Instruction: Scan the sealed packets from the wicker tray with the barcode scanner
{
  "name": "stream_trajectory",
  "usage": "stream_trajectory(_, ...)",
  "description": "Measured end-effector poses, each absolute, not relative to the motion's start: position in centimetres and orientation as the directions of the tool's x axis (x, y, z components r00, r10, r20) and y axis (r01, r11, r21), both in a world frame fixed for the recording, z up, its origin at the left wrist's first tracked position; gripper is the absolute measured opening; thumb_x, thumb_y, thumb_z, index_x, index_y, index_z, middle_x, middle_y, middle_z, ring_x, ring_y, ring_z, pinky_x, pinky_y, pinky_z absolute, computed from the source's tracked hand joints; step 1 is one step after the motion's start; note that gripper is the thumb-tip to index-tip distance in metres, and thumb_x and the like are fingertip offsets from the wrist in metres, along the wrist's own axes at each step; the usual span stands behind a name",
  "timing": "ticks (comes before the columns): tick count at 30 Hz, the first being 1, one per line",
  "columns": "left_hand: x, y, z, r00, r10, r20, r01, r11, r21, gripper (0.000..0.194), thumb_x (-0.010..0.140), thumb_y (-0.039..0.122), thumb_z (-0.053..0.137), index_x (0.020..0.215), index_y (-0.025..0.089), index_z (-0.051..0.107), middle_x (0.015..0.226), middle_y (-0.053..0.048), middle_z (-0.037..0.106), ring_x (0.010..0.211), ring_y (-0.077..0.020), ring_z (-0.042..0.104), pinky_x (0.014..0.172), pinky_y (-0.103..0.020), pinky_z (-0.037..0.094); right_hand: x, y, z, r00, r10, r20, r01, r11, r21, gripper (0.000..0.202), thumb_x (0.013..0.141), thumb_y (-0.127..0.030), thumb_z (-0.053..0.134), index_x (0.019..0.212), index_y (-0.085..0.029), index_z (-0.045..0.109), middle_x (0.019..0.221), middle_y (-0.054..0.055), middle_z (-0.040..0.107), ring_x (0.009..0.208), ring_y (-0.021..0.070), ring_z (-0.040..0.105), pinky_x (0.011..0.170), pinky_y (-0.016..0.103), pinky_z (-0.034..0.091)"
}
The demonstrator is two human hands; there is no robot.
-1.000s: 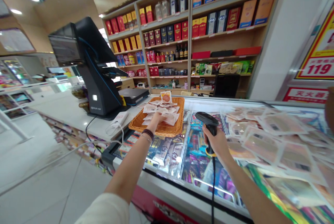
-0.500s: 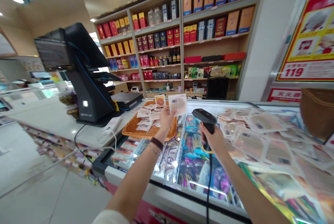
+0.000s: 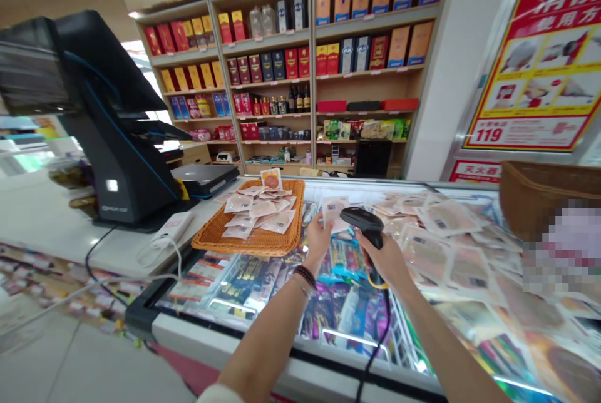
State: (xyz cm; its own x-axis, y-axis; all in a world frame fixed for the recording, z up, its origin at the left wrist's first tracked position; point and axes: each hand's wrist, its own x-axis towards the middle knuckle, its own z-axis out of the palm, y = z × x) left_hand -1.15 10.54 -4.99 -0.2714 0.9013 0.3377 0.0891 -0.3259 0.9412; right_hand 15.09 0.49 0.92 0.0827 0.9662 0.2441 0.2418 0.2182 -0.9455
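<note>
Pinched in my left hand point(image 3: 320, 237) is a flat, pale food packet point(image 3: 334, 208) with a barcode label. My right hand point(image 3: 385, 258) is wrapped round the handle of a black barcode scanner point(image 3: 362, 219); its head overlaps the packet's right edge in view, and its cord point(image 3: 382, 334) hangs down over the glass. Left of my hands, a shallow wicker basket point(image 3: 206, 237) holds several similar packets point(image 3: 263, 209). Many loose flat packets point(image 3: 451, 253) lie spread over the freezer top on the right.
Beneath my hands is a glass-topped chest freezer point(image 3: 197, 331) with bagged goods inside. A black till terminal point(image 3: 110, 134) and a flat scale point(image 3: 205, 179) stand on the left counter. Shelves of boxes point(image 3: 286, 66) line the back. A brown basket point(image 3: 530, 196) sits at the right.
My left hand has brought the packet from beside the wicker basket toward the right and down, close to the scanner head. The view has turned right. The scanner stays in my right hand.
</note>
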Motion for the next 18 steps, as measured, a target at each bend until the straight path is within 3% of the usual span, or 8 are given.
stream_trajectory(18,-1.45,10.65,-4.87,-0.314,0.907,0.281,-0.028,-0.305,0.952,0.033,0.079,0.032,0.079,0.103,0.015,0.066,0.099,-0.014,0.08,0.092,-0.0248,0.078,0.084,-0.036,0.062,15.14,0.15,0.9,0.114,0.959,0.26,0.217,0.231,-0.948,0.051,0.076,-0.071,0.068,0.059,-0.025,0.053,0.039,-0.001,0.054,0.033,0.0157,0.05,0.041,0.028,0.04)
